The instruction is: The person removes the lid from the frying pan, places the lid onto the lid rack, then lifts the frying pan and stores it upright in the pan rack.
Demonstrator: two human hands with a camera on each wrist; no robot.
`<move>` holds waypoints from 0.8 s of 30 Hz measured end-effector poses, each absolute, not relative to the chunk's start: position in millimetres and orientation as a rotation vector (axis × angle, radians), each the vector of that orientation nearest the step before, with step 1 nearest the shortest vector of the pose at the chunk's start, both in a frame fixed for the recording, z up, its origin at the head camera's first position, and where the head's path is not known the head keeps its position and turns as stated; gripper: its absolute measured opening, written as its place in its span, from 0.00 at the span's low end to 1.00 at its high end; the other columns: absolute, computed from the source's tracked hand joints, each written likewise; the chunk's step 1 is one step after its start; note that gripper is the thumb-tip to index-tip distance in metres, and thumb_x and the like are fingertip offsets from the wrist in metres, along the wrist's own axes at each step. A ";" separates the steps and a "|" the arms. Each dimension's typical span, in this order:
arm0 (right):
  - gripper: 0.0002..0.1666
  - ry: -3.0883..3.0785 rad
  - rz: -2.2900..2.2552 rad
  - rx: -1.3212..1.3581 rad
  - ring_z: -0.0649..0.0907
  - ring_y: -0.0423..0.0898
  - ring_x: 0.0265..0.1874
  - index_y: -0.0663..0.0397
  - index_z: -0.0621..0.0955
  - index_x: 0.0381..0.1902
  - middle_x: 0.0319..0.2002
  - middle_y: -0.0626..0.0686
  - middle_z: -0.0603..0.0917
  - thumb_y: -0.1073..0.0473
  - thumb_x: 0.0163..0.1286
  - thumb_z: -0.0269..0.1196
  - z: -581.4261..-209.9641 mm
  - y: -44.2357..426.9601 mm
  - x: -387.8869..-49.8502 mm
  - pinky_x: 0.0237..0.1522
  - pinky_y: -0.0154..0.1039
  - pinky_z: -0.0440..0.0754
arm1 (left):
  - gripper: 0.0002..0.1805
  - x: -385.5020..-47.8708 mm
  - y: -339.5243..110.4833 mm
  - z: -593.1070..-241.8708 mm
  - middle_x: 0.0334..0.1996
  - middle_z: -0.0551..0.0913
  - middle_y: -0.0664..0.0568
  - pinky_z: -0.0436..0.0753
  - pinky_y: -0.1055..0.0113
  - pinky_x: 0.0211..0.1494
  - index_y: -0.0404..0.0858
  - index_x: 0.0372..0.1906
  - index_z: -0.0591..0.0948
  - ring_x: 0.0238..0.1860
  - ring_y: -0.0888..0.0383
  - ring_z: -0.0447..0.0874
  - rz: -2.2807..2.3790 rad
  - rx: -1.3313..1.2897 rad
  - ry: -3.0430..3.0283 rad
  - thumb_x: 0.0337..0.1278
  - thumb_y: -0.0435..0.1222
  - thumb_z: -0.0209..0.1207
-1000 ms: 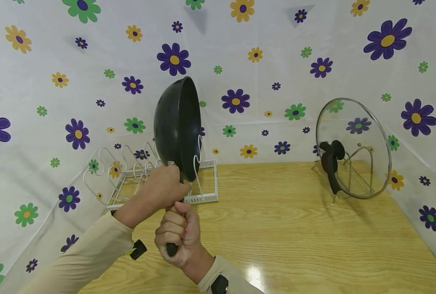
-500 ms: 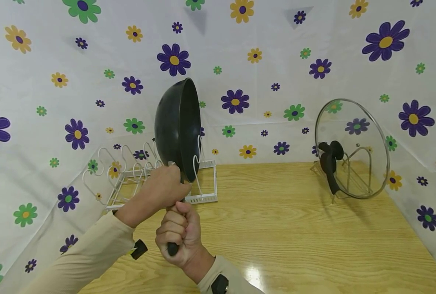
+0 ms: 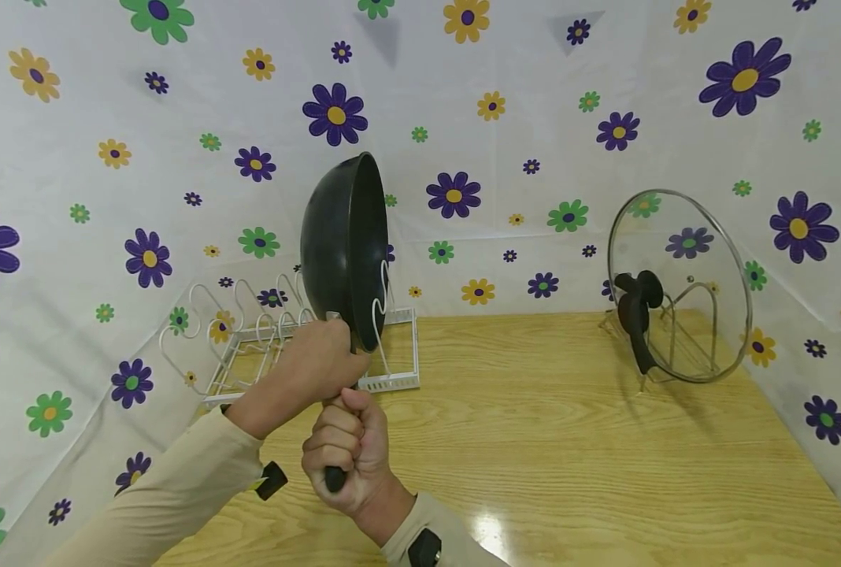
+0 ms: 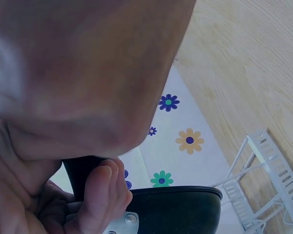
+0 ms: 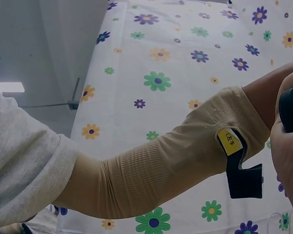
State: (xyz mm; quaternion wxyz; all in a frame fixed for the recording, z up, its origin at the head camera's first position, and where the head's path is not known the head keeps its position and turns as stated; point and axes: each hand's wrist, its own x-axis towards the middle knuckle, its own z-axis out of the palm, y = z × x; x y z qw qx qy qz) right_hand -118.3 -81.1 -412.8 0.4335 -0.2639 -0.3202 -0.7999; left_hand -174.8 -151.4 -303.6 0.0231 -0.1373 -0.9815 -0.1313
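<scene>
A dark wok (image 3: 328, 244) is held tilted up on its side, its hollow facing right in the head view. My left hand (image 3: 314, 358) grips its handle close to the bowl. Lower on the same handle, my right hand (image 3: 346, 453) has its fingers curled round it, and the black handle tip (image 3: 334, 479) sticks out below. The bowl's lower part is among the wires of a white pan rack (image 3: 390, 383); whether it rests on the rack I cannot tell. In the left wrist view, fingers (image 4: 95, 197) curl beside the metal bracket (image 4: 124, 223) of the wok (image 4: 178, 209).
Wire loops of the rack extend left of the wok. At the right back, a glass lid with a black handle (image 3: 635, 315) leans upright on a small wire stand (image 3: 716, 331). A flowered cloth (image 3: 505, 260) hangs behind the wooden tabletop (image 3: 569, 457).
The wok has shifted very slightly right, its top edge a little lower. Both hands keep their hold on the handle and move slightly right with it.
</scene>
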 end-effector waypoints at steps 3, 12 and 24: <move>0.28 -0.797 -1.993 -0.660 0.58 0.31 0.09 0.44 0.60 0.16 0.13 0.40 0.59 0.60 0.78 0.54 -413.0 -80.9 -118.9 0.16 0.23 0.57 | 0.22 -174.8 -150.7 -303.2 0.09 0.61 0.58 0.56 0.69 0.15 0.46 0.08 0.66 0.11 0.60 0.61 -0.387 -0.415 -3.048 0.55 0.35 0.57; 0.28 -0.788 -1.991 -0.660 0.58 0.31 0.09 0.44 0.60 0.16 0.13 0.40 0.59 0.60 0.78 0.54 -414.5 -79.7 -119.7 0.16 0.23 0.57 | 0.22 -175.4 -149.3 -304.7 0.10 0.63 0.57 0.57 0.69 0.15 0.45 0.08 0.67 0.11 0.60 0.62 -0.361 -0.401 -3.057 0.55 0.35 0.57; 0.27 -0.791 -1.993 -0.654 0.58 0.31 0.10 0.44 0.60 0.16 0.13 0.40 0.59 0.60 0.77 0.54 -416.5 -78.5 -120.1 0.16 0.23 0.57 | 0.24 -175.9 -148.7 -308.5 0.08 0.57 0.60 0.54 0.70 0.14 0.46 0.07 0.64 0.10 0.62 0.56 -0.370 -0.439 -3.045 0.57 0.35 0.56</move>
